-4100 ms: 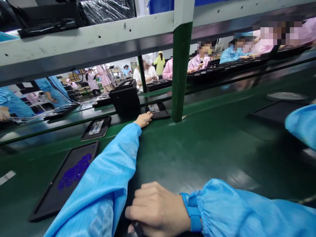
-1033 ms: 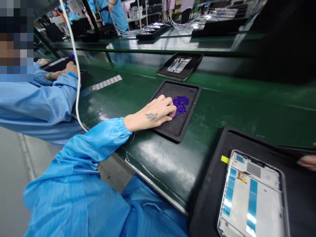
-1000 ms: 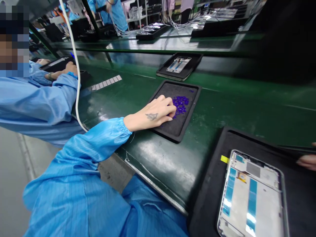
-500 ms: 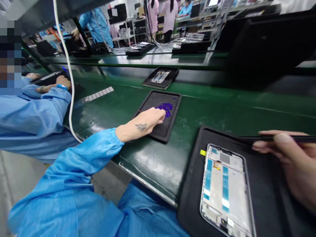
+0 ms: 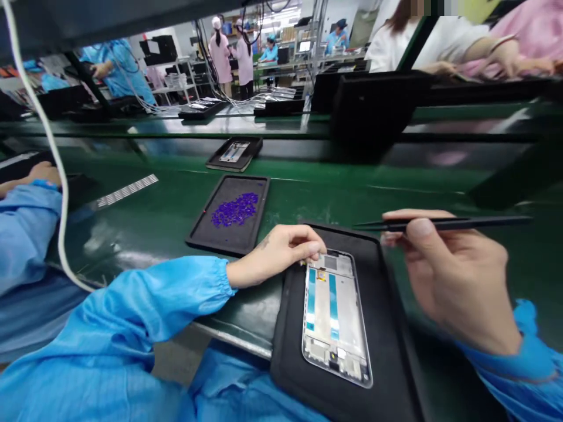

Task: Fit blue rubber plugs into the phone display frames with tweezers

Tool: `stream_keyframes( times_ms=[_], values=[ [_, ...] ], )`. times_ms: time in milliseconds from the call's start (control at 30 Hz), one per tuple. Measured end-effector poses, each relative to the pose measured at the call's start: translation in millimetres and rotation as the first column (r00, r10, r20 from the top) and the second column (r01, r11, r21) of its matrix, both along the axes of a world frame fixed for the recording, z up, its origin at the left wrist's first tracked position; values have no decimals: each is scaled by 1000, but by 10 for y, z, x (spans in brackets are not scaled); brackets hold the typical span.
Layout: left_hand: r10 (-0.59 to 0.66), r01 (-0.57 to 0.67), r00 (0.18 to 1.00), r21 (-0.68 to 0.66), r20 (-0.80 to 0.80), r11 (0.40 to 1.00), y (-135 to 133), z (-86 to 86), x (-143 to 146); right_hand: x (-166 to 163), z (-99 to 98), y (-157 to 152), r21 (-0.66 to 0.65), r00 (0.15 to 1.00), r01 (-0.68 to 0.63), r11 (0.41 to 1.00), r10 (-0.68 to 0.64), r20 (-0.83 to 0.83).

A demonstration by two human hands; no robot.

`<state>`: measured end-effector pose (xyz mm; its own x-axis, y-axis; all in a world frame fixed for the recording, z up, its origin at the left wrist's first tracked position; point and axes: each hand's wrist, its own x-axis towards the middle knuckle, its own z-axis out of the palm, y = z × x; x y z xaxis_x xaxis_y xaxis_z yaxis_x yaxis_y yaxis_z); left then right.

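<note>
My left hand (image 5: 285,253) is at the upper left corner of a phone frame (image 5: 350,316), its thumb and fingers pinched together. Whatever may be between those fingertips is hidden. The silver frame has two blue strips inside and lies in a black tray (image 5: 387,346) close to me. Black tweezers (image 5: 484,223) rest in my right hand (image 5: 461,287), gripped between thumb and fingers, with the tips pointing left above the tray's far edge. Beyond my left hand, many tiny purple pieces (image 5: 237,210) lie scattered in a second black tray (image 5: 209,236).
Farther back, another phone frame (image 5: 234,152) sits in a black tray (image 5: 215,163). A strip of small pale labels (image 5: 127,190) lies on the green bench (image 5: 171,202). A white cable (image 5: 55,146) hangs at left, near a co-worker's blue sleeve (image 5: 26,223). Other people work behind.
My left hand has moved from the tray of purple pieces to the phone frame's upper corner. The view has turned right, showing more of my right hand and the tweezers.
</note>
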<state>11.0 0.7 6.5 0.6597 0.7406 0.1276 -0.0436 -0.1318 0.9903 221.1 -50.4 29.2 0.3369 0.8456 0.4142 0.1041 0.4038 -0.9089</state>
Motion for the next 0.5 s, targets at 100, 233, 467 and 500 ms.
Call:
stream_keyframes(
  times_ms=[100, 233, 467, 500],
  values=[
    [58, -24, 994, -320, 96, 947, -64, -43, -19, -27, -115, -172, -137, 995, -46, 990, 57, 78],
    [95, -22, 988, -498, 123, 867, -133, 11, -31, -70, -188, -245, -123, 940, -22, 992, 62, 336],
    [111, -11, 985, -585, 135, 811, -181, 23, -23, -93, -228, -221, -201, 916, -23, 979, 101, 389],
    [111, -5, 984, -591, 143, 806, -181, 19, -24, -95, -221, -221, -210, 916, -14, 978, 96, 389]
  ],
)
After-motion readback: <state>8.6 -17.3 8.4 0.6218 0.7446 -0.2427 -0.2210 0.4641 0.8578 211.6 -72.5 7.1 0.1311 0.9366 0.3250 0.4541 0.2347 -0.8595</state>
